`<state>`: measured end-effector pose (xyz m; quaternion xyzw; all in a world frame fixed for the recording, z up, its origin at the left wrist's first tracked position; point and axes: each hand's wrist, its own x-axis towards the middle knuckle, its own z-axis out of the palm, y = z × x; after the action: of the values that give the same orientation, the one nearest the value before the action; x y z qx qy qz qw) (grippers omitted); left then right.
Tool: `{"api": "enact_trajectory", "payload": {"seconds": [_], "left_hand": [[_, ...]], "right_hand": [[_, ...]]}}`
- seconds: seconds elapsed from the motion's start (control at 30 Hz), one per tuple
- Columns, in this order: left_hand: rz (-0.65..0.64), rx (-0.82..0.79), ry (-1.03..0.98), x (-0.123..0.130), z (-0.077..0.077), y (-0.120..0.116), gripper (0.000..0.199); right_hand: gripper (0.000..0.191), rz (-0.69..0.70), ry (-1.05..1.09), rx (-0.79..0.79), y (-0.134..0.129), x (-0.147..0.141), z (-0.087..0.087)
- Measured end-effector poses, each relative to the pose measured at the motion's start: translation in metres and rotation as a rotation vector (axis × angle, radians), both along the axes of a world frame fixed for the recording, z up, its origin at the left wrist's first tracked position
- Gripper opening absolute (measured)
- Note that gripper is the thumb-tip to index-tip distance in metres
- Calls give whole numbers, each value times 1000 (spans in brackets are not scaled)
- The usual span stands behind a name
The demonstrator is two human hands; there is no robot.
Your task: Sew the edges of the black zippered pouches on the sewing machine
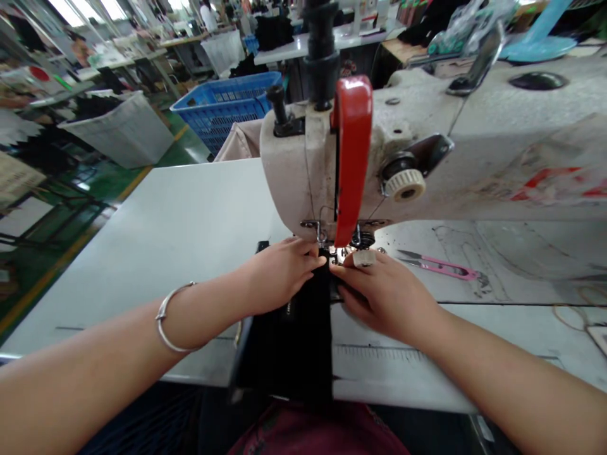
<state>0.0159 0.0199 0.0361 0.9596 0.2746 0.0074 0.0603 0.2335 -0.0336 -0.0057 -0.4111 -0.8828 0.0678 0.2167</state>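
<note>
Black fabric [303, 344] runs from the needle area of a white sewing machine [294, 164] down over the table's front edge. My left hand [277, 272] lies on the fabric just left of the presser foot, its fingers pressed together on the cloth. To the right of the foot is my right hand [384, 294], thumb and fingers closed near the fabric's right edge; its fingertips are partly hidden, and whether they grip anything is unclear. A red guard [353, 158] stands above the needle area.
Pink thread snips [446, 266] lie on the machine bed at right. The white tabletop [190, 221] extends left. Behind it stand a blue crate [227, 101] and a white bin [123, 129]. A blue stand [540, 41] sits behind the machine.
</note>
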Motion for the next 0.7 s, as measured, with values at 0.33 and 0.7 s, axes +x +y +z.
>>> {"api": "enact_trajectory", "payload": {"seconds": [0.33, 0.7], "left_hand": [[88, 33, -178, -14, -33, -19, 36], [341, -135, -20, -43, -7, -102, 77]], "right_hand": [[27, 28, -53, 19, 1, 1, -1], [27, 189, -10, -184, -48, 5, 18]]}}
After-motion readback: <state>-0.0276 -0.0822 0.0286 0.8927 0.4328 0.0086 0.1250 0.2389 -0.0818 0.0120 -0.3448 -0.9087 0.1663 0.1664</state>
